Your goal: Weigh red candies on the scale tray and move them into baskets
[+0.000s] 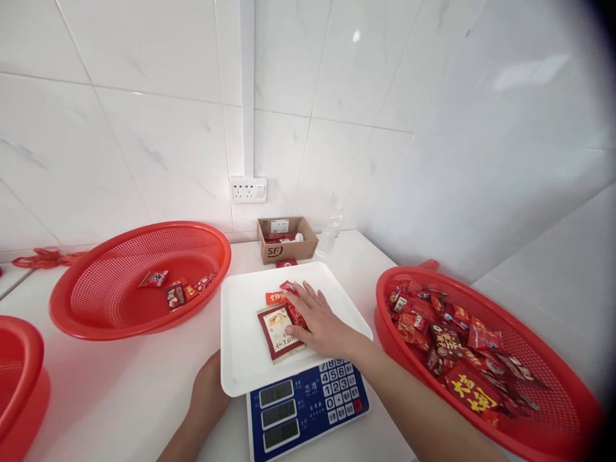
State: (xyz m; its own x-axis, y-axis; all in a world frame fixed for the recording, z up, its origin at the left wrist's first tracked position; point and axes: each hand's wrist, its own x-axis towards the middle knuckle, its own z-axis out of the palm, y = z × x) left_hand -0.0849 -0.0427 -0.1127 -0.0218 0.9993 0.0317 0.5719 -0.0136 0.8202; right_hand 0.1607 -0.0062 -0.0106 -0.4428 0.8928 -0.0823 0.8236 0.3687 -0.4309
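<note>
My right hand (317, 324) lies over several small wrapped snacks on the white tray (240, 353), fingers stretched out and a little apart. Under its thumb is a dark red and cream snack packet (279, 330). A small red packet (275, 298) lies beside the fingertips; others are partly covered by the hand. The tray sits on a blue digital scale (308, 404) with three displays and a keypad. At the tray's left edge is my left hand (214, 385), its fingers hidden beneath the tray.
A red basket (399, 333) full of wrapped snacks stands on the right. To the left, another red basket (139, 327) holds a few packets, with a third basket (29, 359) nearer. Behind the tray are a cardboard box (289, 250) and a clear plastic bottle (330, 236).
</note>
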